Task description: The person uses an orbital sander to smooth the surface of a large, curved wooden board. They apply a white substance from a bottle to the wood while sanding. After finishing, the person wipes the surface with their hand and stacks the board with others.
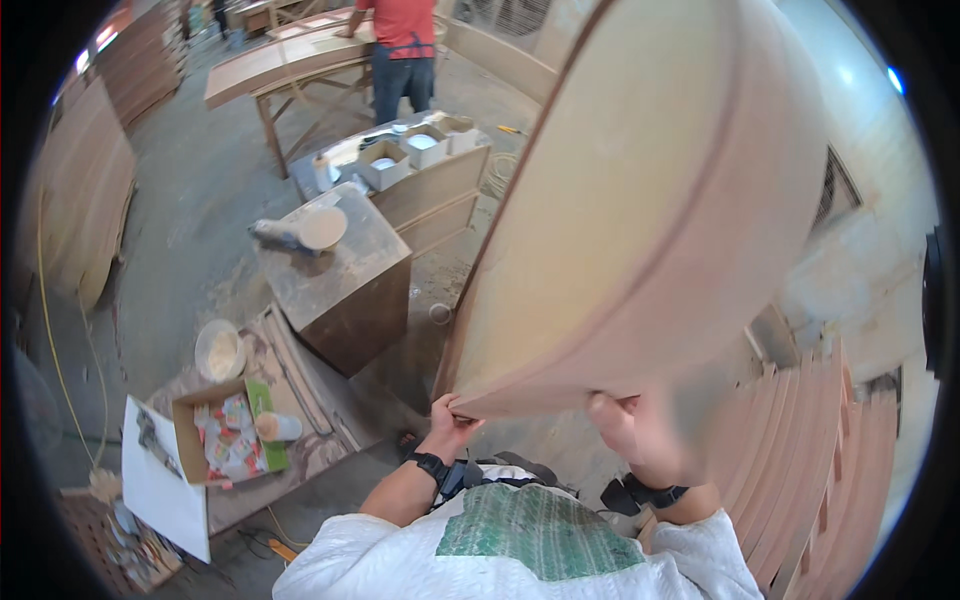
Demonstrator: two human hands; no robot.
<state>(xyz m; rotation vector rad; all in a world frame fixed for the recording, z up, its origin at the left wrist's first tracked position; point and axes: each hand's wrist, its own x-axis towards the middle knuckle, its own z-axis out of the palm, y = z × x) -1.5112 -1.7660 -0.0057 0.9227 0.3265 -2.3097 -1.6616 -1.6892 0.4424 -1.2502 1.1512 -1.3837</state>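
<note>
A large wooden panel [610,190], pale on its face with a reddish-brown border and a dark edge, rises tilted in front of me and reaches past the top of the view. At its lower left corner my left hand [452,424] is closed around the edge. My right hand [622,424] grips the bottom edge further right, its thumb on the near side and its other fingers mostly hidden. Blur smears the right wrist area. Both hands bear the same panel.
A sander [300,232] lies on a dusty wooden block [360,300]. Left of me, a bench holds an open cardboard box [188,415] of small packets and a white tub [220,350]. Stacked boards [800,450] stand at right. Farther off, a person in red [403,40] works at a table.
</note>
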